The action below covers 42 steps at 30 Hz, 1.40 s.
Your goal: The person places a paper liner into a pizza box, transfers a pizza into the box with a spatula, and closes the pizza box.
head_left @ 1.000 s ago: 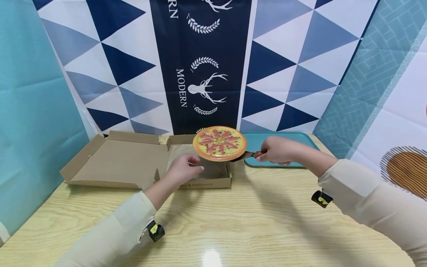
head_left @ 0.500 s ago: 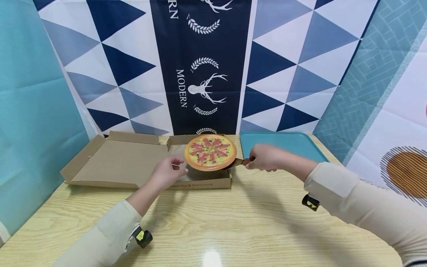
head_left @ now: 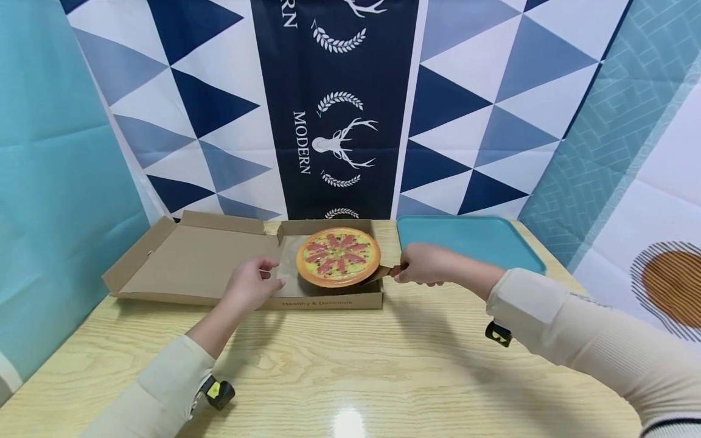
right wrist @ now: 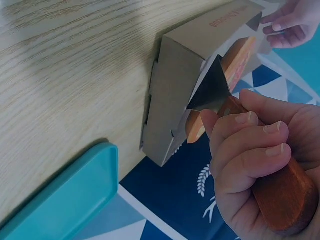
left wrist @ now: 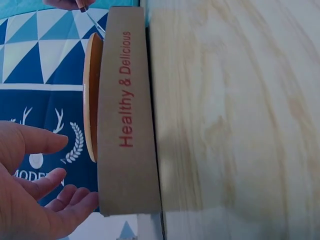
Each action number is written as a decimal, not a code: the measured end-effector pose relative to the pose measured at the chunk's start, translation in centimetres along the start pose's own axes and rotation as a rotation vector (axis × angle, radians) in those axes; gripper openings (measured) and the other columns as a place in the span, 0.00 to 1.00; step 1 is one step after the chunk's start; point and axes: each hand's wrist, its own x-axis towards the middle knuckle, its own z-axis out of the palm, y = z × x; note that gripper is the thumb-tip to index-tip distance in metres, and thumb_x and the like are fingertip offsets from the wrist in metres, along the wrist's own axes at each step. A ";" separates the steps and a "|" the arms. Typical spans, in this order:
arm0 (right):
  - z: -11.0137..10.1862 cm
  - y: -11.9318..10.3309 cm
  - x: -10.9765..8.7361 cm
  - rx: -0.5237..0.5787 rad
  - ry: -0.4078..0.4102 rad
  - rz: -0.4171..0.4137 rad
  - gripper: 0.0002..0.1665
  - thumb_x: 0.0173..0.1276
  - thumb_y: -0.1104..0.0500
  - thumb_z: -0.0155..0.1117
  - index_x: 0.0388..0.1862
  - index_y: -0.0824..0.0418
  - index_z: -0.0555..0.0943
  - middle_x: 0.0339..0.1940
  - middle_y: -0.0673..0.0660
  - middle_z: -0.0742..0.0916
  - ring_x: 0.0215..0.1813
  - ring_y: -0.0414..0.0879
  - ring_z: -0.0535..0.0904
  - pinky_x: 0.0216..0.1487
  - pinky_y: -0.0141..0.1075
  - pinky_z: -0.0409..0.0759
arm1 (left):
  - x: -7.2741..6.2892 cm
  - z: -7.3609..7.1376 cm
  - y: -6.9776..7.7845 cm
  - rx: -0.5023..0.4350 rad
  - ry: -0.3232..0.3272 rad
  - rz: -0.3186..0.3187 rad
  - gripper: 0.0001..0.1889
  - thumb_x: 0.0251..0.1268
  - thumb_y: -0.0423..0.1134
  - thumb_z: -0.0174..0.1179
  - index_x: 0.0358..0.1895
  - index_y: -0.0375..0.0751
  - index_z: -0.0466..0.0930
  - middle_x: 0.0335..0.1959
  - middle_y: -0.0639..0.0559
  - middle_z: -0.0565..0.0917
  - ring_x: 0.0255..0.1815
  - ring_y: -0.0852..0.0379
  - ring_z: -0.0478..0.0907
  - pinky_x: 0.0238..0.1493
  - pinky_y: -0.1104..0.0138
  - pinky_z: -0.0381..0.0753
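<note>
My right hand (head_left: 429, 264) grips the brown wooden handle (right wrist: 285, 195) of a pizza server, its metal blade (right wrist: 214, 86) slanting under the pizza (head_left: 338, 257). The pizza has an orange crust and red strips on top. It is over the right half of an open cardboard pizza box (head_left: 328, 302), its edge showing above the front wall in the left wrist view. To the left of the pizza my left hand (head_left: 252, 283) hovers by the box, holding nothing, thumb and fingers apart and loosely bent.
The box's lid (head_left: 191, 258) lies folded out to the left. A teal tray (head_left: 465, 234) rests at the back right of the wooden table (head_left: 339, 365). Patterned cloth (head_left: 339, 109) hangs right behind the box and tray.
The server and pizza have moved left and down, from above the box's right side to low over its base. My left hand has drawn back to the left, and the tray is less covered.
</note>
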 end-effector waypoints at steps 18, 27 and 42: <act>1.3 -0.4 2.1 0.022 -0.015 -0.009 0.15 0.71 0.57 0.61 0.23 0.59 0.78 0.12 0.49 0.68 0.13 0.40 0.59 0.15 0.31 0.59 | -0.1 -0.6 -2.0 0.191 0.043 0.004 0.32 0.59 0.39 0.69 0.63 0.25 0.70 0.61 0.29 0.73 0.60 0.34 0.71 0.59 0.46 0.73; 1.1 -0.3 3.6 0.043 -0.035 0.016 0.15 0.70 0.57 0.62 0.22 0.58 0.77 0.12 0.49 0.67 0.14 0.40 0.59 0.15 0.31 0.59 | 0.1 -0.5 -2.5 0.198 -0.032 -0.030 0.39 0.60 0.45 0.69 0.66 0.21 0.65 0.65 0.28 0.69 0.66 0.32 0.66 0.63 0.45 0.69; 1.4 -0.2 5.1 0.062 -0.053 0.053 0.15 0.69 0.58 0.62 0.21 0.59 0.75 0.11 0.49 0.65 0.13 0.40 0.58 0.15 0.31 0.57 | 0.1 -0.4 -3.0 0.158 -0.073 -0.037 0.39 0.61 0.46 0.67 0.67 0.20 0.63 0.65 0.25 0.68 0.67 0.31 0.64 0.64 0.45 0.68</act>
